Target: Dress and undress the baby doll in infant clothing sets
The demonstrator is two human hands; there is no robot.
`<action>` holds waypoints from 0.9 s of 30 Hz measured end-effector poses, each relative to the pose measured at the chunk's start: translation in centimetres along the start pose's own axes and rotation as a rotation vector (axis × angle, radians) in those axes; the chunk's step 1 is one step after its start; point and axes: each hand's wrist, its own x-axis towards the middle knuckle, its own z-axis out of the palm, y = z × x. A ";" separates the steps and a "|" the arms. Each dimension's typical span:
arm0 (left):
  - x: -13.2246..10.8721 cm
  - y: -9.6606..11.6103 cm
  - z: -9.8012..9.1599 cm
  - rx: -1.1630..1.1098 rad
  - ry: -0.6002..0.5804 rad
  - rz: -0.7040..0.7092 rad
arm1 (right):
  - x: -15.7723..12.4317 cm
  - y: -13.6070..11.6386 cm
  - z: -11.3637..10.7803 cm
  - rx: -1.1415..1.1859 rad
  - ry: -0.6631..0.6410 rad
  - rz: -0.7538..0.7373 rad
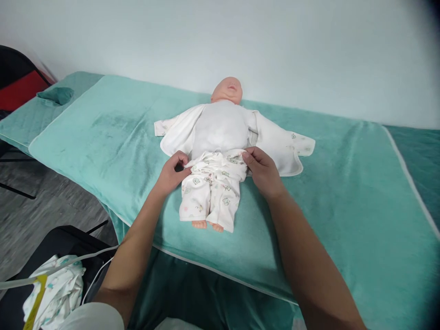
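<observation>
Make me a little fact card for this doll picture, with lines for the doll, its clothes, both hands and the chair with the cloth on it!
Doll: on its back, head near the wall
Bed cover: green, under the doll
Top: white, open in front, sleeves spread
Pants: white with little pictures, toes showing below
Left hand: at the pants' top edge, grip unclear
Right hand: pinching the other side
Chair: black, crumpled patterned cloth on it
</observation>
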 end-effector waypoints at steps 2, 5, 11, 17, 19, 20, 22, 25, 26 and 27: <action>-0.6 0.0 0.6 0.108 0.057 0.090 | 0.0 0.1 0.4 -0.002 0.064 -0.041; -1.4 0.0 1.2 0.296 0.140 0.257 | -0.1 0.1 0.7 -0.054 0.152 -0.158; 0.4 1.7 1.5 0.201 0.272 0.133 | -0.9 0.1 1.0 -0.303 0.186 -0.405; 5.4 7.7 3.3 0.177 -0.244 0.082 | -1.4 -0.2 1.1 -0.427 0.263 -0.501; 6.3 9.4 3.6 0.196 -0.399 0.046 | -1.5 -0.5 1.1 -0.447 0.252 -0.460; 6.6 10.0 3.6 0.196 -0.441 0.026 | -1.5 -0.6 1.0 -0.450 0.242 -0.437; 7.1 10.8 3.3 0.171 -0.504 -0.036 | -1.6 -0.9 0.9 -0.447 0.219 -0.402; 7.7 11.2 1.9 0.144 -0.600 -0.142 | -1.5 -1.2 0.7 -0.423 0.192 -0.385; 7.9 11.1 1.3 0.149 -0.604 -0.166 | -1.5 -1.2 0.6 -0.411 0.185 -0.379; 8.1 10.9 0.6 0.160 -0.590 -0.186 | -1.4 -1.1 0.5 -0.395 0.181 -0.370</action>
